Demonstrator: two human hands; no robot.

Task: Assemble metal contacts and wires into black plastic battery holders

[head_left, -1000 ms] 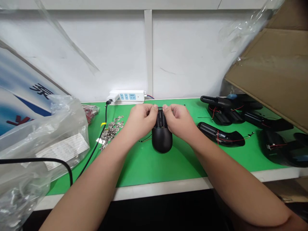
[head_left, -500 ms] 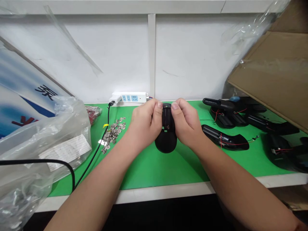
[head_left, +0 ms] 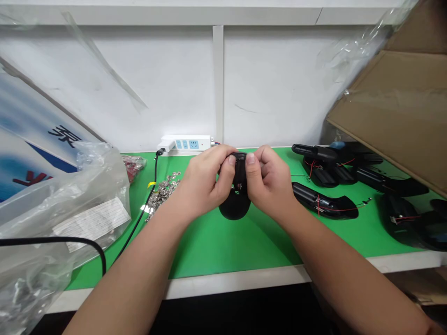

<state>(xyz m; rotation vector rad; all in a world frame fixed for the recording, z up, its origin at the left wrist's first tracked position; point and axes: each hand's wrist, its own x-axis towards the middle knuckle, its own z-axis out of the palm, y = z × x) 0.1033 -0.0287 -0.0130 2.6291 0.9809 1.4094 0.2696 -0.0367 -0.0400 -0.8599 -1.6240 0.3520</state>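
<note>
Between my hands is a black plastic housing (head_left: pixel 234 204) with a rounded lower end and an open slot along its upper part. My left hand (head_left: pixel 209 179) is closed around its left side, the thumb pressing near the top of the slot. On the other side my right hand (head_left: pixel 270 179) grips it the same way, thumb beside the slot. My fingers behind the housing are hidden. Left of my hands lies a pile of small metal pieces (head_left: pixel 162 193) on the green work surface (head_left: pixel 230 251). A similar black housing (head_left: pixel 324 200) with red wires rests to the right.
Several more black housings (head_left: pixel 324 158) lie at the right, below a cardboard box (head_left: pixel 391 102). A white power strip (head_left: pixel 188 143) stands against the wall, its black cable (head_left: pixel 134 228) running forward. Clear plastic bags (head_left: pixel 94 186) fill the left side.
The housing in my hands has shifted slightly left and tilted, and my thumbs have moved a little down along it. The whole view has shifted slightly.
</note>
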